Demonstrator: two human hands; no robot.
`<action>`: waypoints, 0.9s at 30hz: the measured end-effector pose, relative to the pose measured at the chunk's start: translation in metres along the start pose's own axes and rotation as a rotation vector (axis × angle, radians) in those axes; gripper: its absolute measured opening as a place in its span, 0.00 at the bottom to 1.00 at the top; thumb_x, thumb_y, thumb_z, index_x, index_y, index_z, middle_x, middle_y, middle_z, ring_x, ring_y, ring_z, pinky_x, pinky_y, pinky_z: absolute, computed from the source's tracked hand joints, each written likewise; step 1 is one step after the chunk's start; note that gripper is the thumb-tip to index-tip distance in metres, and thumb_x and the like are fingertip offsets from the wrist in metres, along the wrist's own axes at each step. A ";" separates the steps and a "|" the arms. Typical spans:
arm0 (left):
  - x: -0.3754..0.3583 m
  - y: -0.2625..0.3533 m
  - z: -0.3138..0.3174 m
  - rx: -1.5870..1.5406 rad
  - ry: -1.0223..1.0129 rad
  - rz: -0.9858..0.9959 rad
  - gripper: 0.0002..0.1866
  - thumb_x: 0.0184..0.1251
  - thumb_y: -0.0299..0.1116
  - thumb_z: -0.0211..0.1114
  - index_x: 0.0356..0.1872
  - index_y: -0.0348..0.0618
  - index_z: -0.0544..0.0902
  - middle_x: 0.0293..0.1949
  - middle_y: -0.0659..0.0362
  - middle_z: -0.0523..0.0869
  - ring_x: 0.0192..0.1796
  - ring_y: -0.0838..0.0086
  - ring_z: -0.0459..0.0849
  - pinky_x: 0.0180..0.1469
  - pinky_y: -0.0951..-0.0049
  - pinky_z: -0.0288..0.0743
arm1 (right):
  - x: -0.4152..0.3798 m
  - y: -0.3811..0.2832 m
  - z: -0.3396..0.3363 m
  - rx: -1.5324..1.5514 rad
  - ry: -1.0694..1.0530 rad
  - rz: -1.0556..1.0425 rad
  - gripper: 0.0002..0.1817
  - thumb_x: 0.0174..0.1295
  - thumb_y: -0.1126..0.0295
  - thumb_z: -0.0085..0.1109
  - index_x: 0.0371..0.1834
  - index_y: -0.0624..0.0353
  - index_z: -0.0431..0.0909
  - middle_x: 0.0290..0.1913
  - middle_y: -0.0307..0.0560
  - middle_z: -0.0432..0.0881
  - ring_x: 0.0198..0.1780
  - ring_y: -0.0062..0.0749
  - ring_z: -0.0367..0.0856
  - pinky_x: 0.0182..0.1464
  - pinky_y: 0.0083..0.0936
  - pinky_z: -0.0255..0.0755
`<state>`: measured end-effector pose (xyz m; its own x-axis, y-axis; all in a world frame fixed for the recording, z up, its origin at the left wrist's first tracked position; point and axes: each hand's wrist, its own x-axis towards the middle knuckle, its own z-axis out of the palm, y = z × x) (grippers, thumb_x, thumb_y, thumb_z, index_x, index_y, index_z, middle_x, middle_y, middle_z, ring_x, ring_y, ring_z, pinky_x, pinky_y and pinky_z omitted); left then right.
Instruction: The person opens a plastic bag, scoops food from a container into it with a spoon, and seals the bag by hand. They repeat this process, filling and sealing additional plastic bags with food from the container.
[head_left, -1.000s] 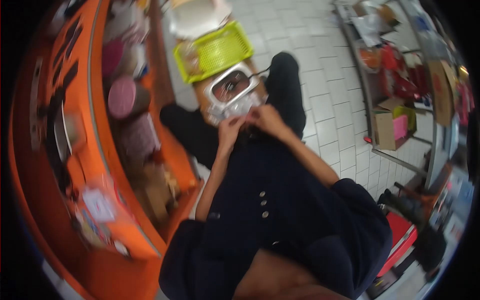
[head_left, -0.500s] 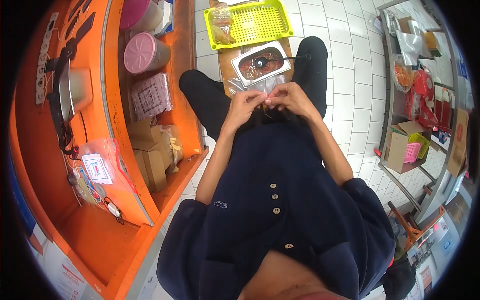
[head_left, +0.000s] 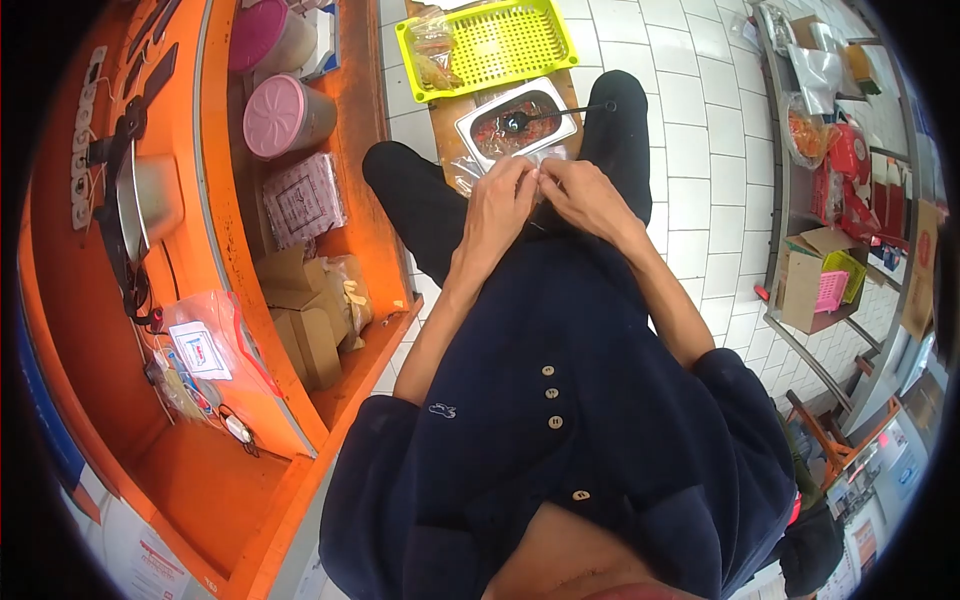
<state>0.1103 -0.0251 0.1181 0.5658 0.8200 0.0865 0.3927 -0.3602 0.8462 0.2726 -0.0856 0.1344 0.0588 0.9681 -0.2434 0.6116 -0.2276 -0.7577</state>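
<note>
My left hand (head_left: 498, 202) and my right hand (head_left: 592, 200) meet in front of my lap, fingertips pinched together. Between them they appear to grip the edge of a clear plastic bag (head_left: 548, 154); most of it is hidden by the fingers. Just beyond the hands sits a white-rimmed rectangular tub (head_left: 470, 128) of reddish, chunky food. A black ladle (head_left: 516, 122) rests in the tub, its handle reaching over its right side toward my knee. More clear plastic (head_left: 463, 172) lies left of the fingers, on a wooden surface (head_left: 447, 130).
A yellow-green basket (head_left: 500, 50) with filled plastic bags (head_left: 434, 55) stands behind the tub. At left, an orange shelf unit (head_left: 350, 385) holds pink-lidded containers (head_left: 275, 115) and cardboard boxes (head_left: 305, 320). A metal rack (head_left: 790, 180) with goods stands on the right.
Both hands have moved slightly away from my body, closer to the tub, and have turned so the backs of the hands show more. The fingertips stay together.
</note>
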 end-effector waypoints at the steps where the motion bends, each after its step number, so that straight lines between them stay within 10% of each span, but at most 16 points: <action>1: -0.001 -0.001 0.000 0.071 -0.026 -0.010 0.11 0.72 0.33 0.63 0.39 0.34 0.83 0.27 0.45 0.83 0.29 0.50 0.85 0.33 0.59 0.76 | 0.001 0.005 0.004 0.031 -0.008 -0.015 0.16 0.72 0.63 0.53 0.37 0.67 0.78 0.29 0.63 0.81 0.30 0.55 0.83 0.37 0.44 0.75; 12: 0.001 -0.012 -0.015 0.062 -0.243 -0.106 0.14 0.65 0.32 0.64 0.26 0.28 0.80 0.18 0.43 0.76 0.19 0.61 0.78 0.27 0.62 0.71 | 0.002 0.016 0.019 0.408 -0.198 0.157 0.15 0.71 0.65 0.49 0.35 0.67 0.76 0.26 0.62 0.80 0.24 0.55 0.80 0.33 0.44 0.74; 21: 0.011 0.020 -0.048 0.020 -0.207 -0.158 0.15 0.71 0.37 0.66 0.34 0.31 0.85 0.25 0.50 0.84 0.29 0.68 0.84 0.36 0.67 0.75 | -0.003 0.006 0.011 -0.138 0.295 -0.125 0.13 0.61 0.67 0.58 0.24 0.65 0.71 0.25 0.60 0.79 0.31 0.52 0.84 0.35 0.46 0.75; 25: 0.027 -0.012 -0.028 -0.019 0.117 0.256 0.17 0.74 0.41 0.64 0.38 0.34 0.84 0.28 0.55 0.84 0.32 0.72 0.82 0.38 0.71 0.74 | 0.002 0.024 -0.005 0.452 -0.029 -0.006 0.18 0.62 0.72 0.64 0.20 0.60 0.65 0.24 0.45 0.79 0.30 0.33 0.86 0.30 0.30 0.77; 27: 0.028 -0.024 -0.036 -0.308 -0.415 -0.171 0.15 0.76 0.42 0.63 0.42 0.36 0.84 0.30 0.58 0.83 0.36 0.79 0.78 0.40 0.75 0.72 | 0.003 0.019 -0.012 0.899 -0.102 0.164 0.14 0.65 0.80 0.64 0.24 0.57 0.69 0.28 0.36 0.82 0.32 0.20 0.85 0.29 0.18 0.77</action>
<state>0.0901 0.0229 0.1190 0.7757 0.5885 -0.2280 0.3090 -0.0391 0.9503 0.2939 -0.0854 0.1269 -0.0056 0.9125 -0.4091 -0.2446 -0.3979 -0.8842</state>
